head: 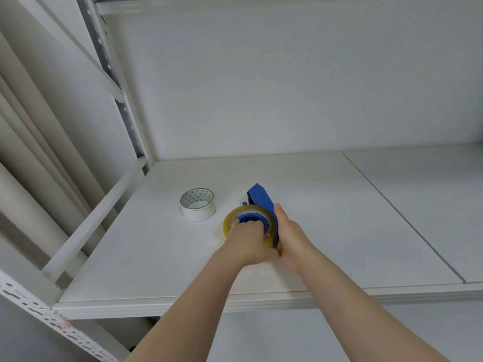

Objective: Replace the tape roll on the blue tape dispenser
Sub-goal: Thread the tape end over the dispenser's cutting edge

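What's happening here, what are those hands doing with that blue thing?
A person is working on a blue tape dispenser on a white shelf. The right hand steadies the dispenser's side, while the left hand grips the yellowish tape roll sitting on its hub. A white tape roll lies flat on the shelf to the left, untouched.
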